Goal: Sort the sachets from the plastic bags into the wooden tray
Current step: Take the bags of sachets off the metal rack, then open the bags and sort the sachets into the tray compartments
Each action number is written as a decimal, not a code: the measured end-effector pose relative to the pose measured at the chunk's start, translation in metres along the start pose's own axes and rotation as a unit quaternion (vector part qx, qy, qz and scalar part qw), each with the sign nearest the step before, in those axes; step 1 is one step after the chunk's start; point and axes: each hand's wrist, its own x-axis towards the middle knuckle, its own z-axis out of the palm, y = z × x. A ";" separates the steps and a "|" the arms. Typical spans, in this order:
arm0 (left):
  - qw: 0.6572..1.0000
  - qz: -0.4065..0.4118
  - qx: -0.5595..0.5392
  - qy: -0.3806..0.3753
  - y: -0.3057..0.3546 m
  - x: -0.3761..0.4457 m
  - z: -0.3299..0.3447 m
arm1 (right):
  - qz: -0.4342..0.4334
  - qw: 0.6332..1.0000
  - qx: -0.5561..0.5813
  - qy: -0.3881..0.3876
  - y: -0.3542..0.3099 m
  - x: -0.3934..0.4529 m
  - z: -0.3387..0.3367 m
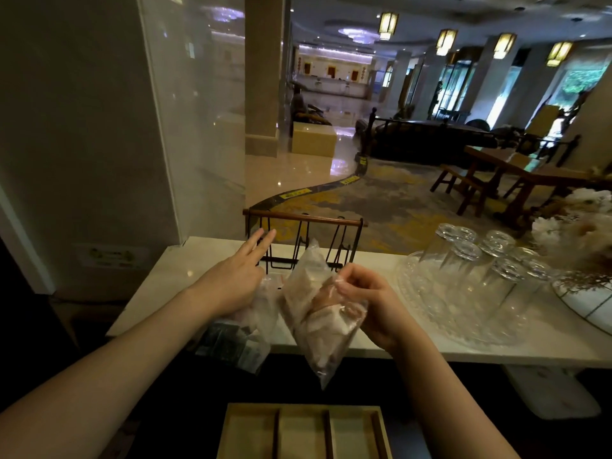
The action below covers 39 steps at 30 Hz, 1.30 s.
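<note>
right hand (374, 303): fingers pinch the top edge of a clear plastic bag of pale pinkish sachets (318, 313), which hangs tilted off the counter's front edge.
left hand (236, 276): fingers straight and apart, gripping nothing, hovering over a second clear plastic bag of dark sachets (231, 342) that overhangs the white marble counter (159, 293).
tray: the partitioned pale wooden tray (303, 432) sits below, well apart, its visible compartments bare.
risk: the pinched film may slip and spill sachets short of the tray; the overhanging bag may slide off; upturned clear drinking glasses (477, 276) stand near the right elbow.
writing: none readable; bag print too blurred.
</note>
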 end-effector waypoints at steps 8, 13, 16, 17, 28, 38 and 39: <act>0.983 0.003 -0.093 0.161 0.001 -0.015 0.004 | -0.039 0.977 0.196 -0.077 0.018 -0.042 -0.017; 0.921 -0.039 -0.313 0.227 0.029 -0.067 0.023 | -0.016 0.943 0.304 -0.137 0.042 -0.057 -0.006; 0.845 -0.082 -0.478 0.224 0.058 -0.101 0.028 | 0.011 0.946 0.302 -0.116 0.059 -0.064 0.006; 0.819 -0.095 -0.520 0.223 0.065 -0.109 0.032 | 0.024 0.965 0.251 -0.075 0.063 -0.066 0.008; 0.773 -0.239 -0.574 0.124 0.104 -0.190 0.151 | 0.114 0.970 -0.089 0.195 0.189 -0.105 0.028; 0.909 -0.278 -0.312 0.003 0.114 -0.208 0.229 | 0.226 0.932 -0.163 0.234 0.275 -0.146 0.008; 0.924 -0.260 -0.281 0.002 0.117 -0.205 0.227 | 0.229 0.926 -0.178 0.242 0.279 -0.148 0.004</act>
